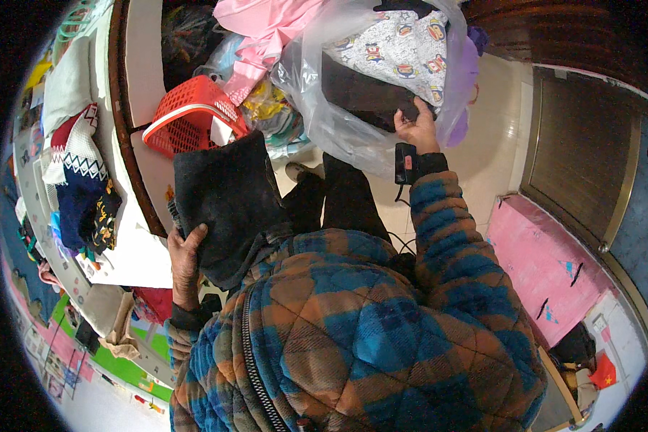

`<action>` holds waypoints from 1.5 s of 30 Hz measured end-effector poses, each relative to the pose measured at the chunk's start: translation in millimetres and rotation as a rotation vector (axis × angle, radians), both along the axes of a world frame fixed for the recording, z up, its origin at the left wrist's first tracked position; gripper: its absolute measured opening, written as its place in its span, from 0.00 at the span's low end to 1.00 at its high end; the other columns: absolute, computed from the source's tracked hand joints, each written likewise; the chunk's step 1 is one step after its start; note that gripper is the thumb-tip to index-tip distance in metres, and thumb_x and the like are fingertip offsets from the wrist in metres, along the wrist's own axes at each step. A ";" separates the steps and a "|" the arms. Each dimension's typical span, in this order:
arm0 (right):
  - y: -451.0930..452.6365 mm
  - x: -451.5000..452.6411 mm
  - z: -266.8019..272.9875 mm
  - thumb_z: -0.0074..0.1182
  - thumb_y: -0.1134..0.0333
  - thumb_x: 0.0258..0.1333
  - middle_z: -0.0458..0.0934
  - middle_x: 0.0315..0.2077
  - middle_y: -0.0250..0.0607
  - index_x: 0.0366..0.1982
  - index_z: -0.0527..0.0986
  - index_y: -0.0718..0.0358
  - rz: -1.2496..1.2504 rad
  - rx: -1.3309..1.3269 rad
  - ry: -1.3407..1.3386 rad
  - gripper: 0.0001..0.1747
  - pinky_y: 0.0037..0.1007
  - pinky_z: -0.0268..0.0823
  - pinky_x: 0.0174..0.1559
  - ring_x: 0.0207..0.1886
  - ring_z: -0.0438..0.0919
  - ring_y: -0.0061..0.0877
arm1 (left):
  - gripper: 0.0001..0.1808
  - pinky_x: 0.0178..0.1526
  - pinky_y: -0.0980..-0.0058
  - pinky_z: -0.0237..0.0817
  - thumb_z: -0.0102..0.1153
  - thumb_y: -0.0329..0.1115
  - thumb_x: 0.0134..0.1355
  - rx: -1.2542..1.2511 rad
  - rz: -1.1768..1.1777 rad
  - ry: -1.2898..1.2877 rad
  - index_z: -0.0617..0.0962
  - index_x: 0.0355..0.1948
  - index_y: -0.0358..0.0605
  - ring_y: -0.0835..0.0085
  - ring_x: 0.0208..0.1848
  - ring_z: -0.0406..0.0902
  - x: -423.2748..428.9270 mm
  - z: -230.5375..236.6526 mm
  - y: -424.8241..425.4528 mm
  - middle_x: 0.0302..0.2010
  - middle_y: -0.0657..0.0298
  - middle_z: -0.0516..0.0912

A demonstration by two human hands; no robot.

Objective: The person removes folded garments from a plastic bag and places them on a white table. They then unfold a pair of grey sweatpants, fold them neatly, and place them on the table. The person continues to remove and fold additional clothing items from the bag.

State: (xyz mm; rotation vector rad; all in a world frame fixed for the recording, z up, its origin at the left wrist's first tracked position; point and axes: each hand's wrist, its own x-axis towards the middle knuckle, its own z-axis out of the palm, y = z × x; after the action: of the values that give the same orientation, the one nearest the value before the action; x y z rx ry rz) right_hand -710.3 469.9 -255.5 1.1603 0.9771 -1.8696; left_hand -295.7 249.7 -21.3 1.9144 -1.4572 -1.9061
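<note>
My left hand [186, 254] grips the edge of a folded black cloth garment [227, 200], thumb on top, close against my body. Ahead and to the right, my right hand [417, 127] reaches into the mouth of a large clear plastic bag [324, 127]. Its thumb and fingers are at dark fabric [356, 89] inside the bag; whether they pinch it I cannot tell. Beside those fingers lies a whitish cloth with printed cartoon faces [405, 51], also in the bag. The lower part of the bag's contents is hidden.
A red plastic basket [194, 108] stands left of the bag, near pink fabric [259, 32] and a bag of colourful things [270, 110]. Folded clothes [83, 183] lie on a white surface [140, 259] at left. A pink box [545, 264] stands by the door [578, 151] at right.
</note>
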 end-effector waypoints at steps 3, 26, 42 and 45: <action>-0.9 -6.9 6.8 0.57 0.63 0.52 0.77 0.37 0.33 0.38 0.74 0.58 -0.080 -0.067 -0.050 0.12 0.31 0.73 0.35 0.41 0.73 0.27 | 0.31 0.52 0.70 0.66 0.66 0.38 0.49 -0.026 -0.021 0.020 0.71 0.51 0.32 0.63 0.45 0.77 1.5 1.8 -1.3 0.45 0.53 0.79; 0.5 64.1 -36.2 0.56 0.55 0.56 0.54 0.61 0.40 0.57 0.61 0.59 0.301 -0.319 0.189 0.32 0.41 0.51 0.63 0.65 0.53 0.35 | 0.29 0.50 0.71 0.66 0.68 0.39 0.48 -0.126 -0.068 0.059 0.73 0.48 0.34 0.66 0.43 0.77 -13.2 16.3 -11.4 0.43 0.56 0.79; -57.6 33.9 -29.4 0.54 0.66 0.56 0.71 0.47 0.50 0.51 0.65 0.68 0.069 -0.430 -0.094 0.23 0.37 0.72 0.44 0.52 0.69 0.46 | 0.33 0.53 0.69 0.65 0.70 0.40 0.45 -0.111 -0.066 0.035 0.72 0.50 0.34 0.63 0.46 0.76 -12.9 15.9 -7.5 0.45 0.54 0.78; -59.4 27.3 -22.6 0.53 0.65 0.57 0.70 0.49 0.52 0.52 0.64 0.69 0.081 -0.413 -0.128 0.24 0.38 0.72 0.48 0.53 0.68 0.46 | 0.35 0.52 0.69 0.64 0.71 0.41 0.42 -0.129 -0.099 0.067 0.72 0.49 0.35 0.64 0.46 0.75 -18.0 19.1 -12.1 0.44 0.55 0.78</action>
State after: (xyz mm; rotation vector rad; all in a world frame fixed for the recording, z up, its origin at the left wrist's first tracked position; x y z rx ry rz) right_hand -683.0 410.5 -278.1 0.9604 0.5244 -1.7976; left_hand -313.7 237.6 -2.2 1.7370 -1.6404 -1.8455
